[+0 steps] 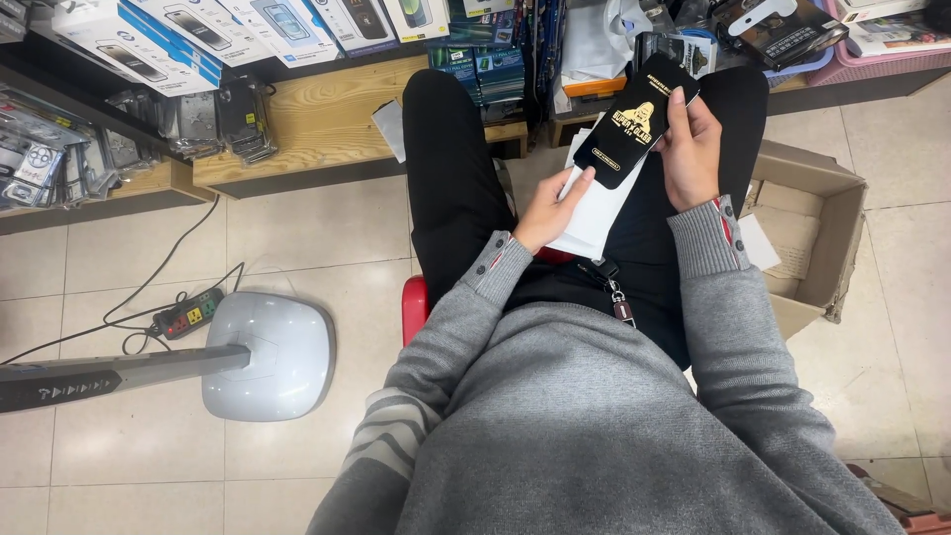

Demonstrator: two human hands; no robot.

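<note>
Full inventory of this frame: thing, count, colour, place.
flat black rectangular packet: 1, black with pale print, held over the lap
white paper sleeves: a small stack, count unclear, white, under the black packet
brown cardboard box: 1, open, on the floor by the right leg
grey fan base: 1, pale grey, on the tiled floor at left
black power strip: 1, beside the fan base, cables trailing
boxed phone accessories: many, mostly white and blue, upper shelves
wooden shelf: 1, light wood, ahead
red seat edge: 1, under the person
left hand: grip on the white sleeves, thumb on the packet's lower edge
right hand: grip on the packet's right side
</note>
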